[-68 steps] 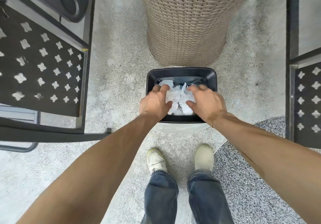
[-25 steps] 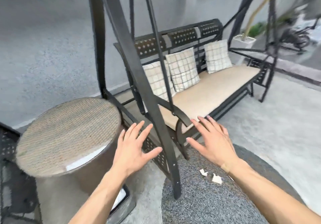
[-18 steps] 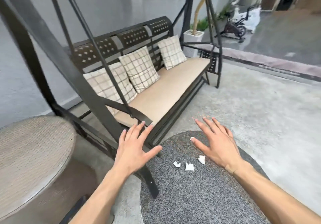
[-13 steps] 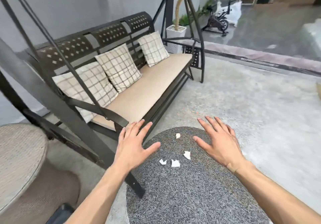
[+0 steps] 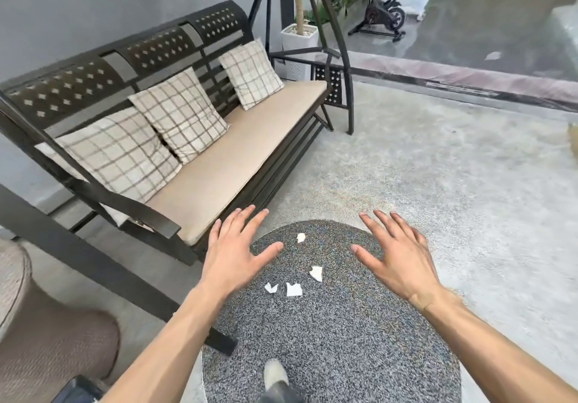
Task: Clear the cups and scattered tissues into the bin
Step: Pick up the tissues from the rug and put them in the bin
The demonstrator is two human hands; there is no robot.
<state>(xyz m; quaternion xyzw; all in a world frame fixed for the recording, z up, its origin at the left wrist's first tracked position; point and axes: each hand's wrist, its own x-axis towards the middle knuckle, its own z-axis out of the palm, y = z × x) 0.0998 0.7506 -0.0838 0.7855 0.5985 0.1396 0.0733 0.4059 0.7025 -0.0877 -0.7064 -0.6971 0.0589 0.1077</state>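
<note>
The bin point(image 5: 75, 390) is cut off at the bottom-left corner of the view; only a dark corner of its rim shows, beside a brown wicker stand point(image 5: 47, 340). Its contents cannot be seen.

Both hands are held out above the round speckled table point(image 5: 344, 340). The left hand point(image 5: 233, 252) is over the table's left edge, fingers straight and spread, holding nothing. The right hand point(image 5: 397, 255) is toward the table's right edge, likewise spread and empty. Whether either palm touches the surface cannot be told.

Four tissue scraps lie between the hands. Two sit side by side near the table's centre: a small torn scrap point(image 5: 271, 287) and a squarer scrap point(image 5: 293, 289). A third scrap point(image 5: 316, 272) lies just beyond them. A fourth scrap point(image 5: 301, 237) lies near the far edge.

Handling, as judged: the scraps are very light, soft and thin, and lie almost flat. Pinch each at a raised or curled edge, or sweep them together first. They may stick to the rough surface or blow away.

No cups are in view. Beyond the table stands a swing bench point(image 5: 237, 152) with checked cushions point(image 5: 178, 114).
</note>
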